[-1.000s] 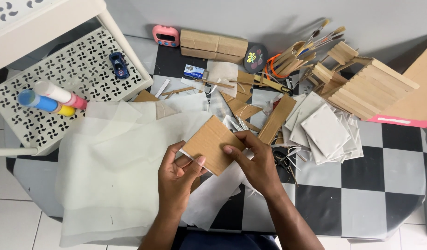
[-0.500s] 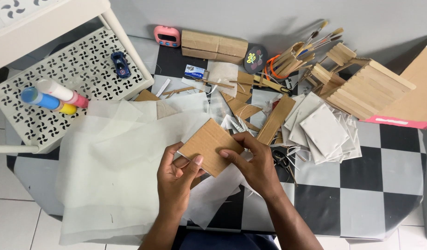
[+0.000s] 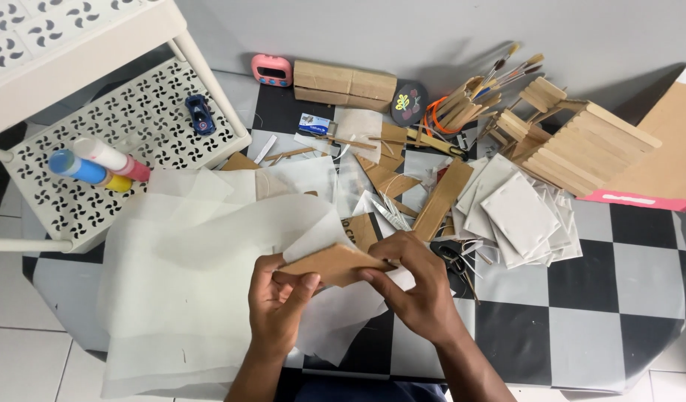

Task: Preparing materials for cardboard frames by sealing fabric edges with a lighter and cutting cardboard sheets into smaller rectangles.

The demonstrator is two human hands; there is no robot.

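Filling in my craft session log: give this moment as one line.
left hand: holds cardboard piece | right hand: pinches same piece | beneath: translucent paper sheets

Pink timer [image 3: 271,70], paintbrushes [image 3: 506,68], stick house [image 3: 581,145] — blue toy car [image 3: 199,115] on white rack [image 3: 97,149].

My left hand [image 3: 279,298] and right hand [image 3: 417,286] cover both ends of the cardboard piece [image 3: 335,264]. My forearms run off the bottom edge. The white rack [image 3: 119,141] is cut off at left and top.
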